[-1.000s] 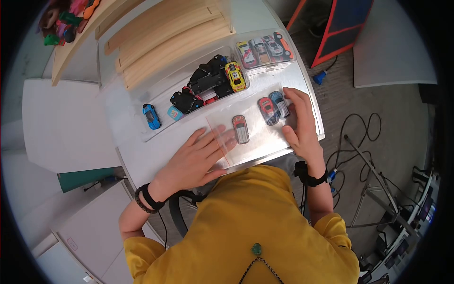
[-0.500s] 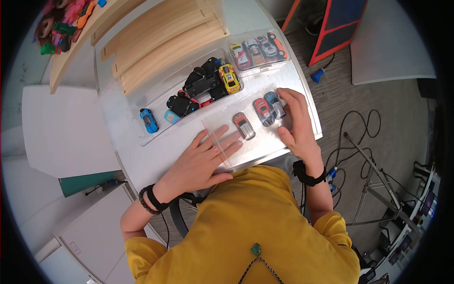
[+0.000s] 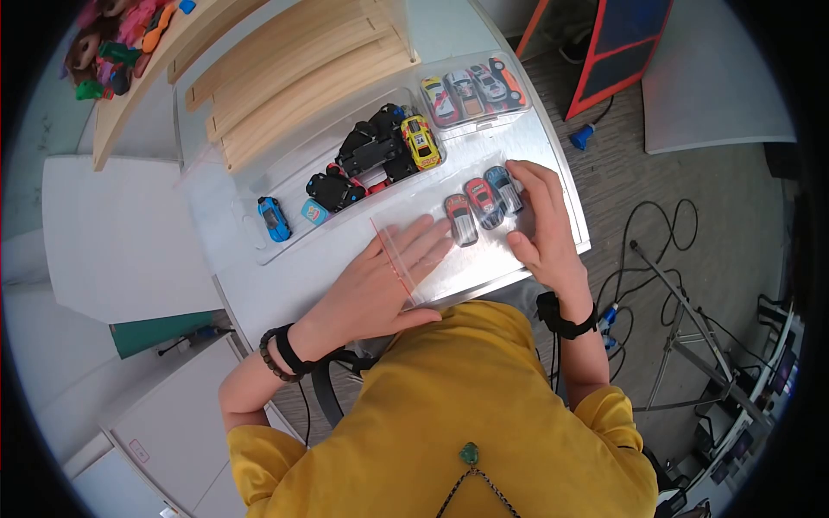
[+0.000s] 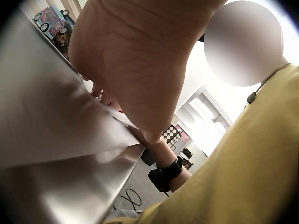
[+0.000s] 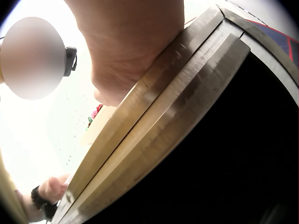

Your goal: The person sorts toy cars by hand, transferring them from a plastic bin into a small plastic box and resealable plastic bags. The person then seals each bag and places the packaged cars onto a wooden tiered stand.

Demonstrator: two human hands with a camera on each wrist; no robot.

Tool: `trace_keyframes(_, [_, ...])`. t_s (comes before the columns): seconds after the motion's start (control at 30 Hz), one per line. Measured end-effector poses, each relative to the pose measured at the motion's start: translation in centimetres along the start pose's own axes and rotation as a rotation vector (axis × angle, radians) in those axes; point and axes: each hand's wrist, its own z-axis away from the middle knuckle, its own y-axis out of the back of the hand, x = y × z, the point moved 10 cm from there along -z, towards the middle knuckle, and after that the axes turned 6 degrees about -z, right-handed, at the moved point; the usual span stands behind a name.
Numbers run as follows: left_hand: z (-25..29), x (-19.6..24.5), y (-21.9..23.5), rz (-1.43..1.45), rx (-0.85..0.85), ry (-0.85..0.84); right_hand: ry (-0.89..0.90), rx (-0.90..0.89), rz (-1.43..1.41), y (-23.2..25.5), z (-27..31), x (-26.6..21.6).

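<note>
Ctr-left: my L hand [image 3: 371,289], palm down, fingers straight behind clear film of bag [image 3: 442,268]. Ctr, in bag: red car [image 3: 462,223], 2nd red car [image 3: 484,205], blue car [image 3: 503,192], side by side. Right of ctr: my R hand [image 3: 551,229] loosely curved nr blue car, thumb & fingers apart; can't tell if touching.

Wooden ledge [image 3: 138,97]: was bordered by small toys [image 3: 119,53] (green, pink and orange were shown among them).
Wooden rack [image 3: 302,110]: was seen near the ledge.
Blue plug [image 3: 582,137]: was seen lying on the floor [image 3: 734,224], near a red-framed panel [image 3: 635,36].
Black cable [image 3: 696,226]: was looped on the floor beside a metal stand [image 3: 682,315].
</note>
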Motion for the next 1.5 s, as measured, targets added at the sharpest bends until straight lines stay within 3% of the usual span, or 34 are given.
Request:
trace_keyframes(0.53, [0.0, 0.7, -0.4, -0.091, 0.068, -0.025, 0.018, -0.015, 0.013, -0.1, 0.1, 0.0])
trace_keyframes(1.13, [0.8, 0.6, 0.0, -0.036, -0.038, 0.063, 0.015, -0.034, -0.051, -0.2, 0.2, -0.1])
trace_keyframes(1.23, [2.9, 0.8, 0.4, -0.018, 0.058, 0.124, 0.033, -0.022, -0.037, 0.0, 0.1, -0.1])
trace_keyframes(1.3, [4.5, -0.3, 1.2, 0.197, 0.253, 0.256, 0.045, -0.019, -0.035, -0.1, 0.1, -0.1])
trace_keyframes(1.33, [4.8, 0.1, 0.9, 0.196, 0.254, 0.262, 0.060, -0.018, -0.030, -0.1, 0.0, -0.2])
trace_keyframes(1.4, [6.5, -1.3, 2.2, 0.540, 0.557, 0.501, 0.062, -0.022, -0.038, -0.1, 0.0, -0.2])
trace_keyframes(1.5, [7.4, -0.5, 4.6, 0.415, 0.662, 0.575, 0.062, -0.035, -0.038, -0.1, -0.1, -0.4])
